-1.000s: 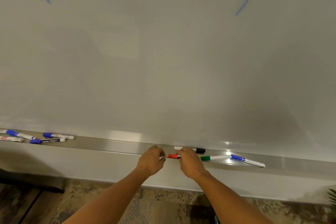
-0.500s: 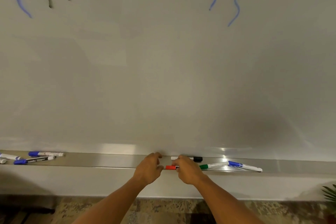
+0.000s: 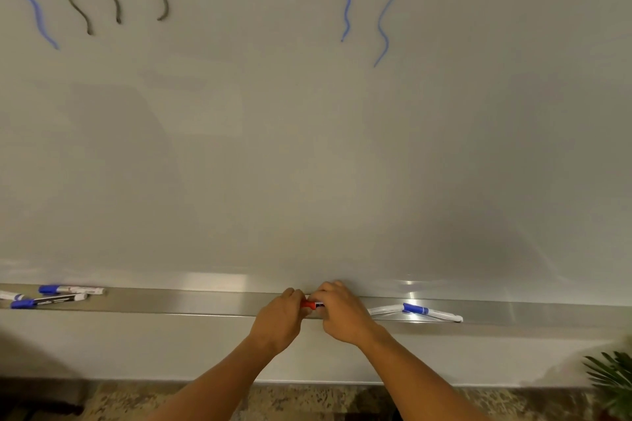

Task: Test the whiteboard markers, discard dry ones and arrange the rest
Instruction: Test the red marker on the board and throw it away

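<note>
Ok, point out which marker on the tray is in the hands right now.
The red-capped marker, gripped between the left hand and right hand. The blue-capped markers lie untouched on the tray.

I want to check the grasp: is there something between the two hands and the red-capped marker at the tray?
Nothing visible. The left hand and right hand already hold the red-capped marker over the tray.

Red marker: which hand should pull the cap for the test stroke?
Left, likely. The left hand already pinches the red cap end of the red marker, while the right hand wraps the barrel, ready to write on the whiteboard above.
</note>
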A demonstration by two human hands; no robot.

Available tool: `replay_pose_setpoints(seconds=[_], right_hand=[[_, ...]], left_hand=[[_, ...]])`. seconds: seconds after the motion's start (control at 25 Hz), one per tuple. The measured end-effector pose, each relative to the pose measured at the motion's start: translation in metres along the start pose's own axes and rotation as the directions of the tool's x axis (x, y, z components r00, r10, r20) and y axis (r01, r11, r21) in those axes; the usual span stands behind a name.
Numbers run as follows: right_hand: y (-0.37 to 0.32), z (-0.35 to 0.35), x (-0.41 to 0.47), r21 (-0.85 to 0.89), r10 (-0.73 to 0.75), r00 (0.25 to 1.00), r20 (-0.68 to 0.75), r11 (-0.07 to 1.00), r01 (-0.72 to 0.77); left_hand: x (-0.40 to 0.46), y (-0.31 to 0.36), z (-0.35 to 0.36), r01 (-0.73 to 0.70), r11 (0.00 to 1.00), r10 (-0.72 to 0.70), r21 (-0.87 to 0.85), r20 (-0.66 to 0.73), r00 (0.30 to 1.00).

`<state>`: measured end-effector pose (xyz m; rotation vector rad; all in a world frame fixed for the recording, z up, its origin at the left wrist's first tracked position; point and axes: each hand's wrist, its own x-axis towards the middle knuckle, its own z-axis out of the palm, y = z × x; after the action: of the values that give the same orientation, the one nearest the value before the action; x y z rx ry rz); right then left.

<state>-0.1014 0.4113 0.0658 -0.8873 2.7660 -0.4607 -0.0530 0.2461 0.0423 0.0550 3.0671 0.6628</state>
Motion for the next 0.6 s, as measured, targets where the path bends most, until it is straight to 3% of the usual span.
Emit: replay_pose_setpoints(seconds=[0.2, 0.48, 0.6], right_hand=[[0.004, -0.019, -0.036, -0.092, -0.072, 0.995, -0.076, 0.994, 0.065], [0.015, -0.045, -0.088, -0.13, -0.132, 0.99, -0.043, 0.983, 0.126], [0.017, -0.053, -0.105, -0.166, -0.179, 0.983, -0.05, 0.972, 0.168]], left_hand=[[-0.014, 0.027, -0.005, -0.126, 0.972, 0.125, 0.197, 0.018, 0.992], [-0.04, 0.068, 0.0, -0.233, 0.972, 0.233, 0.008, -0.037, 0.972], [-0.051, 0.081, -0.009, -0.278, 0.96, 0.28, 0.039, -0.06, 0.958]])
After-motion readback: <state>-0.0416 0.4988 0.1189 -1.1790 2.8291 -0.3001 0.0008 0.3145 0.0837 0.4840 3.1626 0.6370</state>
